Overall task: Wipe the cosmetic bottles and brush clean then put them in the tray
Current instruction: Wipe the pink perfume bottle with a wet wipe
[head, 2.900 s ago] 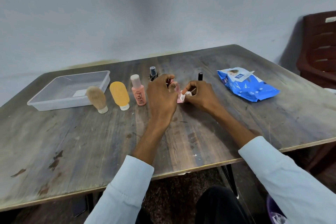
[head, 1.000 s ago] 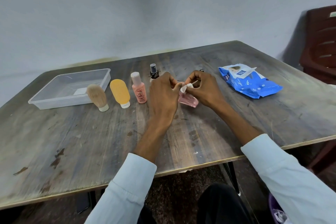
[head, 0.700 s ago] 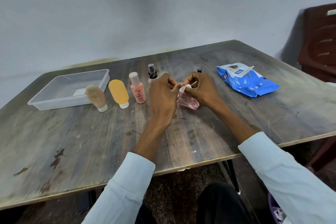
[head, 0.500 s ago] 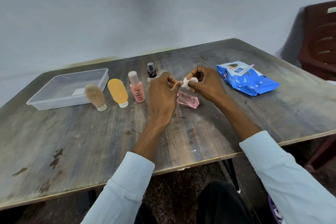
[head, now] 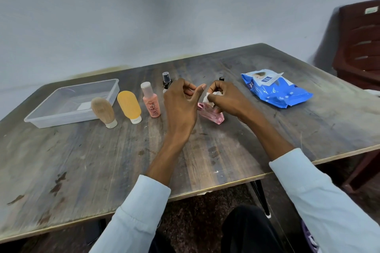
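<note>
Pink glass bottle lying tilted on the worn wooden table, between the two hands. Right hand just above it, fingers curled round a small white wipe, pressed near the bottle's neck end. Left hand alongside, fingers loosely curled and thumb stretched out; whether holding anything, cannot tell. Likely mid-wipe on this one bottle, early in the job: clear plastic tray at far left holding no bottles. Waiting upright in a row: brush, orange tube, peach bottle, black-capped spray bottle partly hidden behind the left hand, a small dark cap behind the right. Blue wipes pack well off to the right. Next, probably: steady the bottle, rub all faces, then carry across the row to the tray without knocking the standing things.
</note>
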